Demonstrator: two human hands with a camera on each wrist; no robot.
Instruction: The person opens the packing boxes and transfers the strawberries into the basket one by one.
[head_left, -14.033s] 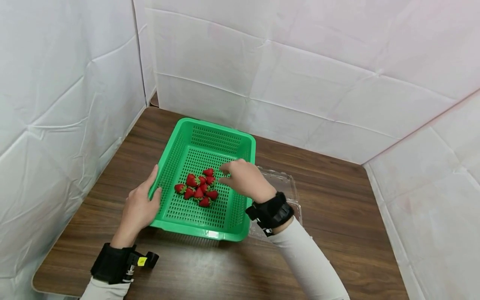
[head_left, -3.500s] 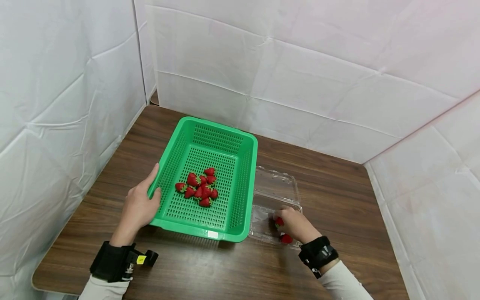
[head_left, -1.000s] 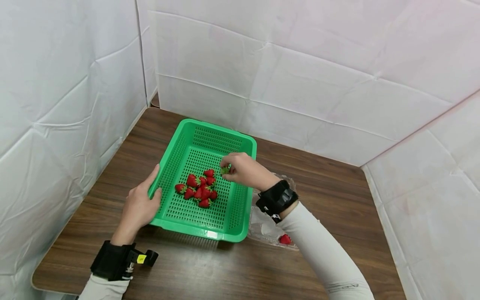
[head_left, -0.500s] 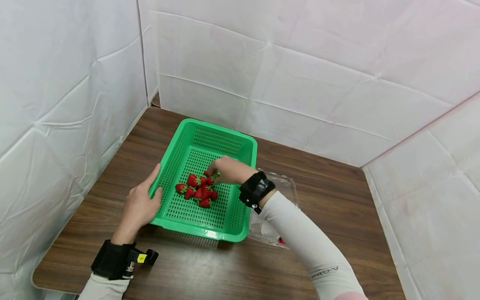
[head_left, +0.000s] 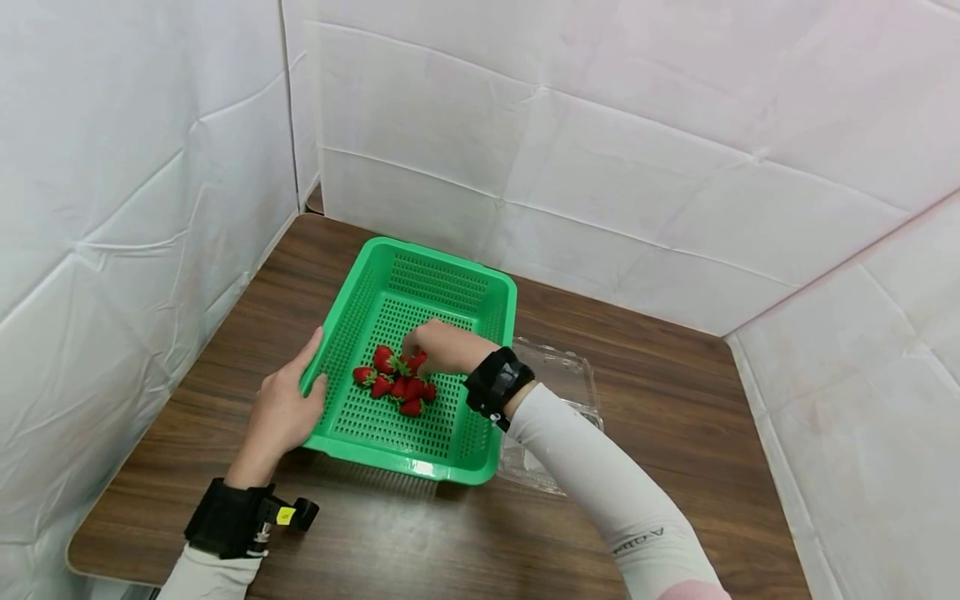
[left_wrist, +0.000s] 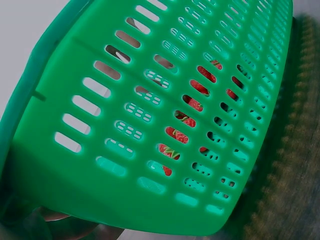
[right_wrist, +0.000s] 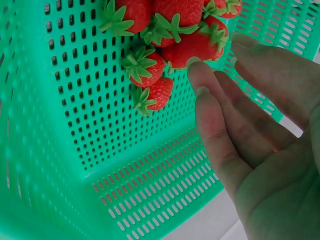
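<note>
In the head view, a green plastic basket (head_left: 375, 457) holds a cluster of several red strawberries (head_left: 410, 407) with green leaf caps. My left hand (head_left: 279, 408) grips its left rim, thumb at the rim and index finger lying along the outside; the left wrist view shows the slotted wall (left_wrist: 75, 175) from close by. Inside the basket, my right hand (head_left: 444, 346) is at the cluster's upper right. In the right wrist view the right hand (right_wrist: 260, 130) has its fingers loosely extended, fingertips right at a strawberry (right_wrist: 192, 50), nothing enclosed between thumb and fingers.
To the basket's right lies an opened clear plastic clamshell box (head_left: 566, 371), partly covered by the right sleeve (head_left: 592, 467). All stands on a dark wood table (head_left: 697, 433). White cloth walls (head_left: 600, 167) enclose the back and sides.
My right hand picked up a strawberry from the clamshell, carried it left into the basket and set it at the cluster. The clamshell's other strawberry is now behind my sleeve. The left hand stayed put.
</note>
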